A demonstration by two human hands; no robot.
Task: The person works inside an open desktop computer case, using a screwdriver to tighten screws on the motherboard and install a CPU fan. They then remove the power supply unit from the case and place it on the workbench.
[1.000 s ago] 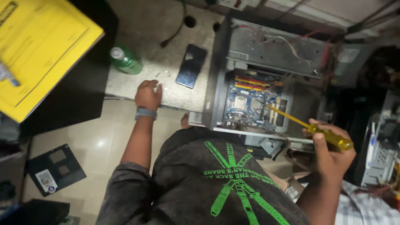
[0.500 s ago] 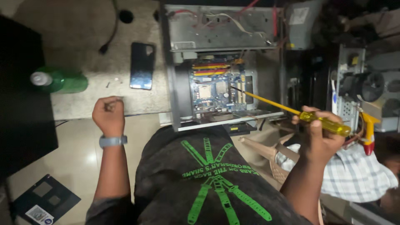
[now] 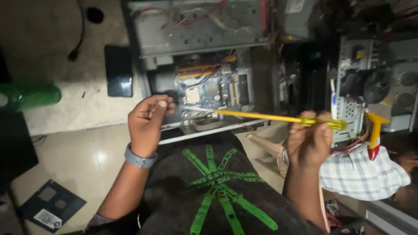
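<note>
My right hand (image 3: 310,141) grips the clear yellow handle of a long screwdriver (image 3: 261,116). Its yellow shaft runs left, level, and the metal tip ends near my left hand. My left hand (image 3: 146,124) is raised with thumb and fingers pinched together by the tip; something tiny may be between them, too small to tell. A grey band sits on that wrist. Behind both hands lies an open computer case (image 3: 200,30) with its blue motherboard (image 3: 213,91) and coloured cables exposed.
A dark phone (image 3: 119,70) lies on the stone slab left of the case. A green bottle (image 3: 32,96) lies further left. A dark flat device (image 3: 52,206) rests on the floor. More open cases (image 3: 370,87), a yellow and red tool (image 3: 375,135) and a checked cloth (image 3: 361,172) crowd the right.
My left hand has lifted off the slab and moved right to the screwdriver's tip. The screwdriver has swung from pointing into the case to lying level in front of it.
</note>
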